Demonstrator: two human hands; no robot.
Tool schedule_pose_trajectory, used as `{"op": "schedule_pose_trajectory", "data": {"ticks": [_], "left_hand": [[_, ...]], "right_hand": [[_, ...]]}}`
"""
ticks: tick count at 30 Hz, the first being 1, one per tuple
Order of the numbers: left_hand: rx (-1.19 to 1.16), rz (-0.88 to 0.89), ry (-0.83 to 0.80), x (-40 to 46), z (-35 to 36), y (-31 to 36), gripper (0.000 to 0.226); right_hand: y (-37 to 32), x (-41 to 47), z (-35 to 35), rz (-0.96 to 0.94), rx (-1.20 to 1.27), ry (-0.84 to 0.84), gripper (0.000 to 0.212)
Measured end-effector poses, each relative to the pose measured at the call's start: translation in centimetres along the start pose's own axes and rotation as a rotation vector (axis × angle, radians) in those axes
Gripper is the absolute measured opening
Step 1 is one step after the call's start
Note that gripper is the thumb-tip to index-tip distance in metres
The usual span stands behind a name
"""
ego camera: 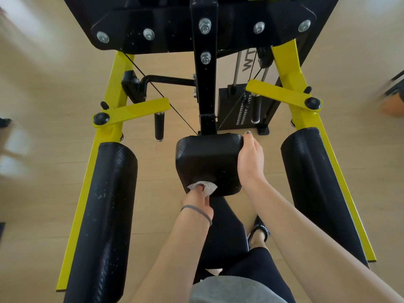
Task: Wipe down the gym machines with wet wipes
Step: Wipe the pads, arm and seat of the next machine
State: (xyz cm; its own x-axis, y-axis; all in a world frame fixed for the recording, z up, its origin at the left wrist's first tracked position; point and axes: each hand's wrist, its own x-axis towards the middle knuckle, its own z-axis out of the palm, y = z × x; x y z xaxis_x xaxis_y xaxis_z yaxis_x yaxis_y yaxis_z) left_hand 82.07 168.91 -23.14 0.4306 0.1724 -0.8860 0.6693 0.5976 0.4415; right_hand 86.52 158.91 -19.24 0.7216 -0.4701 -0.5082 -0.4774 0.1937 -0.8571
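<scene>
A yellow and black gym machine fills the view. Its small black padded seat [207, 158] sits in the middle on a black post [204, 84]. My left hand [197, 200] holds a white wet wipe [202, 187] against the seat's near lower edge. The fingers reach under the wipe and are partly hidden. My right hand [250, 159] grips the seat's right side, thumb on the top corner and fingers wrapped round the edge.
Two long black arm pads [102, 215] [317, 182] flank the seat on yellow frame legs [113, 88]. A weight stack [238, 106] with cables stands behind the post. A large black pad [196, 20] hangs overhead. My leg and sandalled foot [260, 232] are below on wooden floor.
</scene>
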Motion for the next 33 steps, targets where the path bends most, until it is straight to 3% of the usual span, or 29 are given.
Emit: {"op": "schedule_pose_trajectory", "data": {"ticks": [5,7,11,14,16,18,22,24,26,28,29,30,31,32,33], "left_hand": [[0.064,0.181,-0.075,-2.6,2.2,0.1,0.02],[0.079,0.22,-0.065,-3.1,2.6,-0.2,0.012],[0.077,0.138,0.084,-0.7,0.9,-1.6,0.019],[0.041,0.082,0.082,0.0,0.8,-2.0,0.035],[0.082,0.171,0.11,-0.3,2.1,-2.3,0.024],[0.093,0.314,0.098,-2.2,3.6,-2.4,0.009],[0.1,0.492,0.106,-3.5,4.5,-4.0,0.014],[0.009,0.407,0.153,-2.6,4.1,-5.0,0.013],[-0.057,0.189,0.191,-0.2,4.3,-6.1,0.023],[0.202,0.103,0.241,1.6,4.9,-6.7,0.037],[0.159,0.066,0.285,1.8,5.3,-6.1,0.038],[0.177,0.058,0.277,1.3,6.1,-5.7,0.037],[0.406,0.136,0.305,-0.4,7.1,-5.5,0.037],[0.493,0.265,0.291,-1.7,7.9,-5.6,0.036],[0.263,0.267,0.324,-3.2,8.9,-5.1,0.031]], "right_hand": [[-0.2,0.2,-0.2,0.035,-0.006,-0.041,0.043],[-0.1,0.5,-0.5,0.073,-0.029,-0.078,0.051],[-0.1,0.9,-1.0,0.103,-0.04,-0.14,0.048],[-0.1,1.2,-1.1,0.113,-0.032,-0.152,0.035],[-0.2,1.4,-1.2,0.124,-0.034,-0.176,0.033],[-0.4,1.3,-1.4,0.139,-0.055,-0.184,0.049],[-0.9,1.4,-2.1,0.158,-0.08,-0.251,0.054],[-0.9,1.7,-2.5,0.14,-0.12,-0.293,0.055],[-0.9,2.0,-2.9,0.114,-0.168,-0.323,0.055],[-0.9,2.4,-3.4,0.099,-0.202,-0.366,0.055],[-1.0,2.5,-3.6,0.093,-0.217,-0.39,0.054],[-1.0,2.8,-3.7,0.089,-0.236,-0.408,0.054],[-1.1,2.9,-3.8,0.091,-0.247,-0.421,0.055],[-1.1,3.2,-3.9,0.097,-0.248,-0.436,0.054],[-1.2,3.4,-4.1,0.103,-0.248,-0.451,0.053]]}}
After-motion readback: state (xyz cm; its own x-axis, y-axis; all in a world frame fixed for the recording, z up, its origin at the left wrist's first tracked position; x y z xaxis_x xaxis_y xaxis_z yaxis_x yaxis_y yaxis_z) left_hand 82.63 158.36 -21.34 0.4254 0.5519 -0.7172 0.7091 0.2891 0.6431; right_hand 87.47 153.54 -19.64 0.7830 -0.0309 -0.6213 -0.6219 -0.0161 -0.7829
